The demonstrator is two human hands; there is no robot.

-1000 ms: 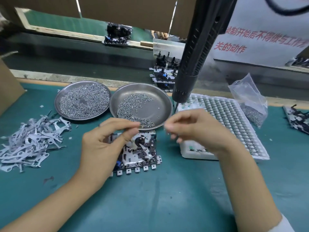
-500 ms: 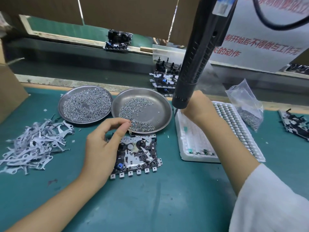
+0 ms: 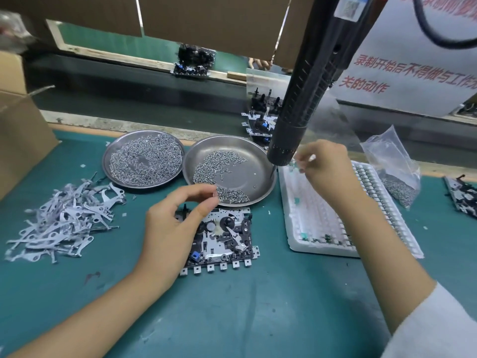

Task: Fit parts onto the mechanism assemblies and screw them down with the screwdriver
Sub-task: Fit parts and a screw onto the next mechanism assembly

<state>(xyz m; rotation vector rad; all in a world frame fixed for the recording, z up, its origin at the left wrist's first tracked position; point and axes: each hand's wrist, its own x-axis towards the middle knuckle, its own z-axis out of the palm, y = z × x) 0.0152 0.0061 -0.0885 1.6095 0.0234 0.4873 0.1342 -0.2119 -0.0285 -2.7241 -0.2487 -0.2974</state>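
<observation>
A: Where is the mechanism assembly [image 3: 224,236]?

B: On the green mat, just in front of the right-hand screw dish [image 3: 258,151]. The left hand [image 3: 173,223] hovers over its left side, thumb and forefinger pinched; what they hold is too small to tell.

A: And the right hand [image 3: 322,166]?

B: Over the white tray [image 3: 304,228], right of the dish, fingers pinching a small part beside the hanging screwdriver [image 3: 307,86].

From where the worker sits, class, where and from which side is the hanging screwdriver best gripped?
Grip the ribbed black barrel of the screwdriver, above its knurled collar. Come from the right: the right hand is already beside it, and the barrel leans up toward that side. The left hand is over the mechanism assembly.
</observation>
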